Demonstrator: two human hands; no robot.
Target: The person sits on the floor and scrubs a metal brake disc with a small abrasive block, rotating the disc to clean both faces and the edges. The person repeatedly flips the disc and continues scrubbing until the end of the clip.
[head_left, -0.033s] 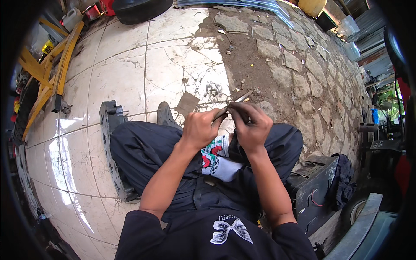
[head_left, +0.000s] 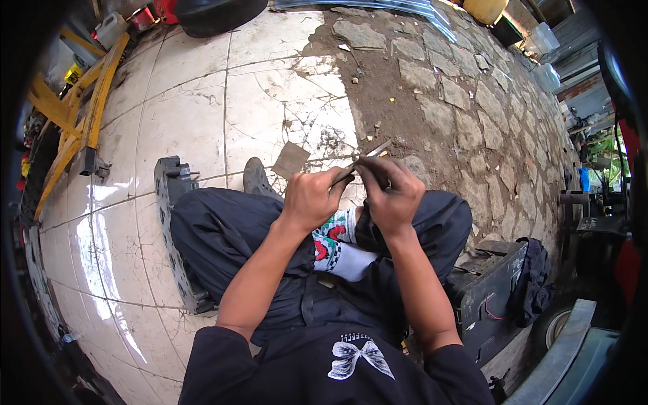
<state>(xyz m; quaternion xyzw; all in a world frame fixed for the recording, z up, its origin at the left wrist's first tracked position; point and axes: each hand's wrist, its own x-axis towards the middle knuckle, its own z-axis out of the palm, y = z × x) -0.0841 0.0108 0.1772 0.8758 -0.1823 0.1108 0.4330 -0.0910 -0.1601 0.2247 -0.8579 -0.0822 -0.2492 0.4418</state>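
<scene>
My left hand (head_left: 312, 197) and my right hand (head_left: 391, 192) meet above my crossed legs, both closed with the fingertips pinched together. Between them is something small and dark that I cannot make out; fingers cover most of it. Just past the right fingertips shows a thin silvery rod (head_left: 383, 147); whether it is held or lies on the ground I cannot tell. A square grey-brown sheet (head_left: 291, 160) lies on the tiles beyond my left hand. Left of my knee stands a long dark metal engine part (head_left: 177, 236) with holes along it.
A black case (head_left: 491, 304) with a dark cloth (head_left: 533, 283) over its end stands by my right side. A yellow metal frame (head_left: 94, 101) is at the far left. White tiles (head_left: 182, 121) meet dirt and paving stones (head_left: 476, 128). A black round tub (head_left: 219, 15) sits at the far edge.
</scene>
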